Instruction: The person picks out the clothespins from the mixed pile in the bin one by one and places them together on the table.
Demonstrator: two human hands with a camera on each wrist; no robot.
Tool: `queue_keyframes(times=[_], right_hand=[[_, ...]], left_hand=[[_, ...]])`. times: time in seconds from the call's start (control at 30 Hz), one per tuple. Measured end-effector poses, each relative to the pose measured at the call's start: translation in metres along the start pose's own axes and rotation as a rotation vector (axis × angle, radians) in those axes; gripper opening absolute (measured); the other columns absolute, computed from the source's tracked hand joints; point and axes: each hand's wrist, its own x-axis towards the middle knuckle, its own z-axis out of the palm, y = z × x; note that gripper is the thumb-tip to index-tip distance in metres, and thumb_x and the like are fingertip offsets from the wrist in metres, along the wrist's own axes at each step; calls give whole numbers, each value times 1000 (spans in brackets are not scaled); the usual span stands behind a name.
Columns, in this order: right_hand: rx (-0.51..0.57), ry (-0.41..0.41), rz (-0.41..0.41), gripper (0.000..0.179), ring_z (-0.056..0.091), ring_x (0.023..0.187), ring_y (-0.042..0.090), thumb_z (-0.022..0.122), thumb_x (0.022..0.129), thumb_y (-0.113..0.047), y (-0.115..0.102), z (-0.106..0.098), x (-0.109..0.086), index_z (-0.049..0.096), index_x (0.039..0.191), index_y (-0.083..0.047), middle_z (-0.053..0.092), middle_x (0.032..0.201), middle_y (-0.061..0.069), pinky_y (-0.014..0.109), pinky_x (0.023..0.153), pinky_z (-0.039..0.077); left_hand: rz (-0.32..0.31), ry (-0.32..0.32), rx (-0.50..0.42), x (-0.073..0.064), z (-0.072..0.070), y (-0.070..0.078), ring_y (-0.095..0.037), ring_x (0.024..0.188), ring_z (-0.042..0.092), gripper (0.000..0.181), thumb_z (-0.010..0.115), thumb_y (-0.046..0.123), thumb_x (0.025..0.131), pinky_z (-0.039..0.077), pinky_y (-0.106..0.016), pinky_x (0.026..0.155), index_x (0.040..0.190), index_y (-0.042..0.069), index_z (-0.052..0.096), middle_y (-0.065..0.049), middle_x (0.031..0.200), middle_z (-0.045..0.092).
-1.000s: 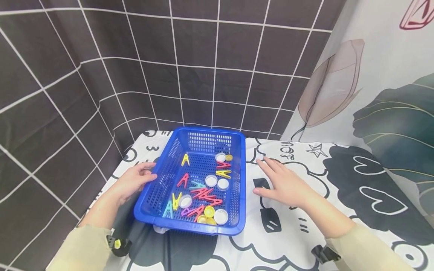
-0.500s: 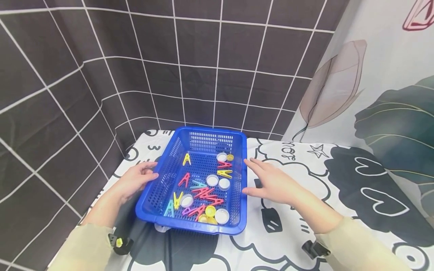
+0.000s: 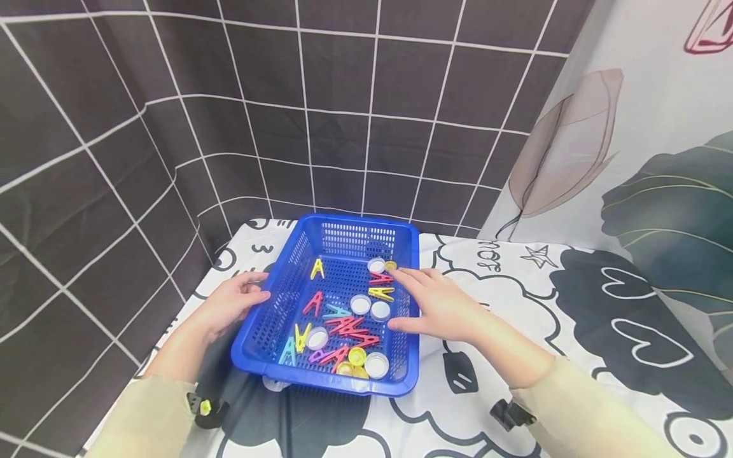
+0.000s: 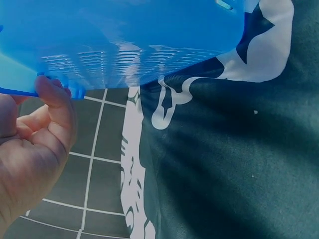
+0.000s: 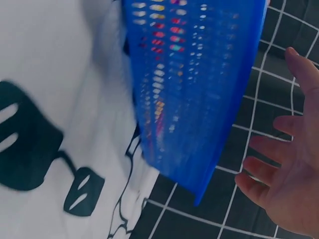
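A blue plastic basket [image 3: 329, 381] of open mesh stands on the cloth, holding several clothespins in red, yellow, teal and purple, such as a red clothespin [image 3: 312, 304]. Among them lie several round caps, for instance a white cap [image 3: 360, 305] and a yellow cap [image 3: 357, 356]. At the basket's left side, my left hand [image 3: 229, 305] grips the rim; the left wrist view shows its bent fingers [image 4: 54, 99] at the edge. Over the right rim reaches my right hand [image 3: 441, 306], fingers extended and holding nothing. In the right wrist view it hovers apart from the basket's outer wall [image 5: 199, 99].
The table is covered by a white cloth [image 3: 481, 407] with black cartoon prints. Behind and to the left hangs a dark grid-patterned curtain [image 3: 338, 140]. On the right hangs a pale, leaf-printed curtain [image 3: 658, 76]. Something white [image 3: 275, 384] shows under the basket's front left corner.
My right hand has moved left, from beside the basket to above its right rim and inside edge. The left hand stays at the left rim, and the contents look the same.
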Motion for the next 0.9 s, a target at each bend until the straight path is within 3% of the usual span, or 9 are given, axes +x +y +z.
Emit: queue_keyframes(times=[0.57,0.9], right_hand=[[3,-139,-128,82,45,124,34,65,79,-56,-26,18,23,39,142,-11,49,137,11,51,101,36],[-22,-208,-125,79,43,127,28,65,79,-56,-38,26,33,39,143,-18,49,137,7,47,101,38]], left_hand=[[-8,0,0,-2,0,2,-14,75,58,57,56,10,92,52,-29,71,140,-7,31,-10,91,55],[1,-11,-9,-1,1,1,-15,77,60,57,57,10,92,53,-30,71,139,-8,31,-11,93,57]])
